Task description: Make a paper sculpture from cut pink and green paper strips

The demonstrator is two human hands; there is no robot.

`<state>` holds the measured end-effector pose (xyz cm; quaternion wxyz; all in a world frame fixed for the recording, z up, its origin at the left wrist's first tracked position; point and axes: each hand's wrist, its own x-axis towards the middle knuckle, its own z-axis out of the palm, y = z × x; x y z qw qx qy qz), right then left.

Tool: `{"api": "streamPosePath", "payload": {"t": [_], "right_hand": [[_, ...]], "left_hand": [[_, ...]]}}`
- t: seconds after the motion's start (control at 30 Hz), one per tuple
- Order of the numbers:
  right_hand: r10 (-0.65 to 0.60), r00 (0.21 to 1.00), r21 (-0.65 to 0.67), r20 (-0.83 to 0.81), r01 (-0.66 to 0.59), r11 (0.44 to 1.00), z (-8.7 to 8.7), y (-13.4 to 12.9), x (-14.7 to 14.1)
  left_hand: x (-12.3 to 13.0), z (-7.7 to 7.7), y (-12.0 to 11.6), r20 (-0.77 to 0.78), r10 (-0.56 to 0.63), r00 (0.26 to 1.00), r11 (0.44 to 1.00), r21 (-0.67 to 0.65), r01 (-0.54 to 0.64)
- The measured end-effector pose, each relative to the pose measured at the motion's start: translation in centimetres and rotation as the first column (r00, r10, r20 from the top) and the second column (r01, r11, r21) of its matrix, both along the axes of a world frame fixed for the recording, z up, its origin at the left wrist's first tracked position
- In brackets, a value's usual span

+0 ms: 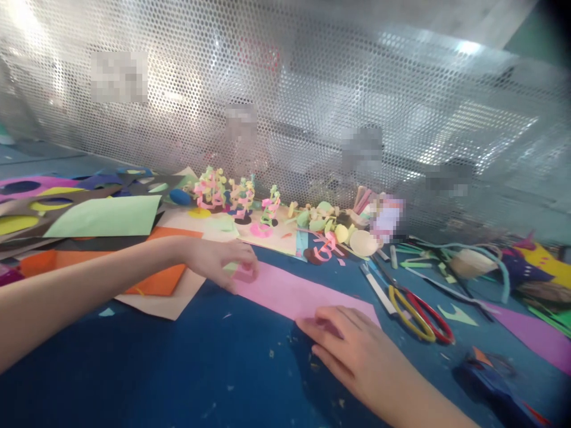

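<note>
A long strip of pink paper (294,288) lies slantwise on the blue tabletop between my hands. My left hand (218,261) is at its far left end, with bent fingers and thumb closed about that end; a bit of pale green shows beside them. Over the near right part of the strip is my right hand (357,342). Its fingers are loosely stretched and apart, the fingertips at the paper's near edge. To the right of the strip lie scissors (417,312) with yellow and red handles, beside a white narrow-bladed tool (378,288).
Orange paper (167,279) and a pale green sheet (107,215) lie at left. Small paper-curl models (209,190) stand along a perforated metal screen (285,119). Paper scraps, stems and a purple sheet (530,330) fill the right; a dark blue tool (495,386) lies nearer.
</note>
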<state>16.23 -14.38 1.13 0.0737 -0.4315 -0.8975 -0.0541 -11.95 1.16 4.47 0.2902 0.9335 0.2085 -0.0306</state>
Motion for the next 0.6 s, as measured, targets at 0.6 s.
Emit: {"api": "streamPosePath", "payload": {"t": [0.6], "right_hand": [[-0.166,0.98,0.087,0.113,0.157,0.984,-0.6,-3.2,7.2]], "left_hand": [[-0.2,0.3,0.2,-0.052,-0.02,0.998,0.999,-0.034,0.018]]}}
